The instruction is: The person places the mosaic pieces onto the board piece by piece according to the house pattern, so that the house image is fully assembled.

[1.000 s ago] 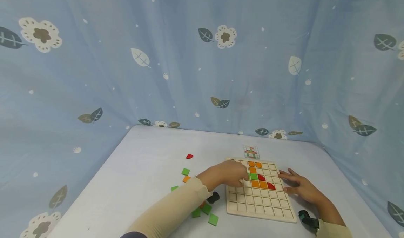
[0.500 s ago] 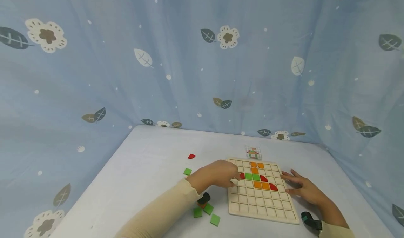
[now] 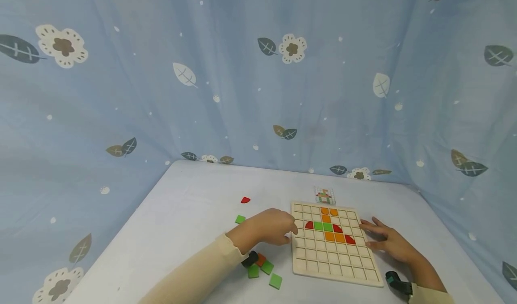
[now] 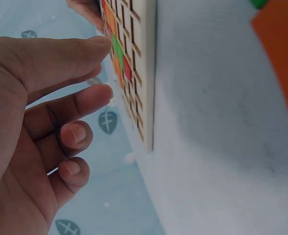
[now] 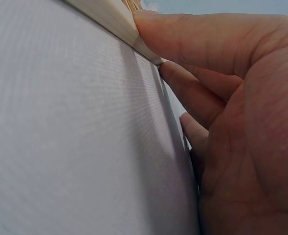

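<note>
Left hand (image 3: 272, 227), thumb and forefinger slightly apart, holds nothing; right hand (image 3: 388, 242), fingers spread, touches the edge of the grid board (image 3: 335, 258) between their fingertips, seemingly light, stiff, best steadied by its rim

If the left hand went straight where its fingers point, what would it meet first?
Most likely the square, pale wooden grid board, at its left edge, though the left hand may pass above it; depth is unclear.
</note>
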`<state>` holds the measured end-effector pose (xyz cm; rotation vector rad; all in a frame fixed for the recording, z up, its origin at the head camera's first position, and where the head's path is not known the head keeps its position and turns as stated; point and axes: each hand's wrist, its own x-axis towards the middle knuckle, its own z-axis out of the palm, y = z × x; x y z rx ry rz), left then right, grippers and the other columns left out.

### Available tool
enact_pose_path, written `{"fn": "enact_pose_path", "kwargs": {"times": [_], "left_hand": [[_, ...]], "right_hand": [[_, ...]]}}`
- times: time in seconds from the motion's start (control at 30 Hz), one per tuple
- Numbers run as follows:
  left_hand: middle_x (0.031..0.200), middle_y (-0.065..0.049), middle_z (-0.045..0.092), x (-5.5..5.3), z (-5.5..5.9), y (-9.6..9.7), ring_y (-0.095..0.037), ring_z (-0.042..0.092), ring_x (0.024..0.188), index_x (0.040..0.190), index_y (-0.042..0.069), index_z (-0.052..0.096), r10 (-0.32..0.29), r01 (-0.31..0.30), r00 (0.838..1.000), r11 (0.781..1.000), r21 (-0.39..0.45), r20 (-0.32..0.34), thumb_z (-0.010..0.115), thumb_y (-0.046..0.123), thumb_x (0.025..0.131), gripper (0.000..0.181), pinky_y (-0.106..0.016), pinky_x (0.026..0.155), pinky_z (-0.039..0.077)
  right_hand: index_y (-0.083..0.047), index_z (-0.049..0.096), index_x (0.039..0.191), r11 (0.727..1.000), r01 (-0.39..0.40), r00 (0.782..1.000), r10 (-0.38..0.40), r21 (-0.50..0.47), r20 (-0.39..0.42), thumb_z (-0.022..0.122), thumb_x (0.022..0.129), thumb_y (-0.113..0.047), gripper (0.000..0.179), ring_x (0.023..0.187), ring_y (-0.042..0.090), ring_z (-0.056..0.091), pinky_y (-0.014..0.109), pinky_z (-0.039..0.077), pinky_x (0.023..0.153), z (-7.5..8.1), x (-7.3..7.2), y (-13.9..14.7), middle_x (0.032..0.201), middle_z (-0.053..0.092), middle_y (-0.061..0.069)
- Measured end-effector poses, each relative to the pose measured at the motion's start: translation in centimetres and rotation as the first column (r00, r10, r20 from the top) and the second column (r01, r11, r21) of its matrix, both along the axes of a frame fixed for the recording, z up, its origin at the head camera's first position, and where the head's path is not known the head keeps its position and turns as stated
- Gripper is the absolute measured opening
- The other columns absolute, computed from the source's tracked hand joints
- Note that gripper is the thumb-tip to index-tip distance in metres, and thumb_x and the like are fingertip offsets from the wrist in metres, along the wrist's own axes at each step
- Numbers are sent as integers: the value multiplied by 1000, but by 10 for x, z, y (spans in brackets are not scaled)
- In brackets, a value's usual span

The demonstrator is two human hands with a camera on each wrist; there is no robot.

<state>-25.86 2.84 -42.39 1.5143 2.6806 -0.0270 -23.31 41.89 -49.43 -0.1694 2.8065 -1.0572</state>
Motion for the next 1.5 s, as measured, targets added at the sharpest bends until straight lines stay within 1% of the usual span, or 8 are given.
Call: {"fn": "enact_pose_path", "kwargs": {"times": [0.5,0.7,0.8,0.9,1.0,1.1,1.3,1.5], "left_hand": [[82,16,56,4,-14,-34,0,47,68,106,29,75,-17,16,999,1000,-19,-33,74,25,85,21,-18,64,42],[85,16,60,6,-12,-39,0,48,69,105,29,75,-16,16,999,1000,-9,-30,73,24,85,21,-18,67,44],[87,17,62,7,-9,-43,1,51,72,107,29,74,-8,8,1000,1000,-19,-1,74,25,85,22,-19,69,44],[85,18,63,8,-10,-49,0,52,72,109,30,74,28,-27,997,999,-17,68,74,25,85,24,-20,70,44],[82,18,62,10,-13,-57,-1,51,70,109,30,74,60,-61,990,998,3,128,75,23,85,25,-20,69,44],[80,18,63,13,-15,-68,-1,51,67,107,30,75,64,-70,985,997,31,162,74,20,84,25,-19,67,44],[80,21,62,20,-14,-83,3,52,70,107,29,75,85,-96,966,995,35,243,81,31,79,28,-20,68,46],[77,25,58,26,-13,-91,3,51,68,107,31,74,63,-75,963,997,37,262,85,38,73,37,-19,63,43]], "right_hand": [[-3,60,132,1000,5,1000,-5,-2,-17,80,74,-34,69,140,52,7,76,8,98,-4,-1,3,149,34,23],[-3,60,132,1000,3,1000,-3,-10,-22,80,74,-33,69,139,53,7,76,8,98,-3,0,4,150,33,24],[-4,60,132,1000,0,1000,0,-17,-16,80,74,-34,69,139,53,7,76,8,97,-4,0,4,150,33,24],[-3,59,133,1000,-7,1000,7,-23,-15,80,74,-33,69,139,53,6,76,8,97,-4,0,3,150,33,24],[-3,59,133,1000,-1,1000,1,-30,-7,80,74,-33,69,140,52,6,76,7,98,-5,-1,2,150,33,23],[-4,59,133,999,1,1000,-1,-36,-2,80,73,-33,70,140,52,6,76,7,98,-5,-2,1,150,34,22],[-3,59,133,1000,-1,1000,1,-25,-6,81,73,-32,70,139,53,7,76,8,97,-4,-2,-1,150,34,22],[-3,60,132,1000,17,1000,-17,2,-14,82,72,-33,70,139,53,8,76,9,98,-4,-1,-1,149,36,22]]}}
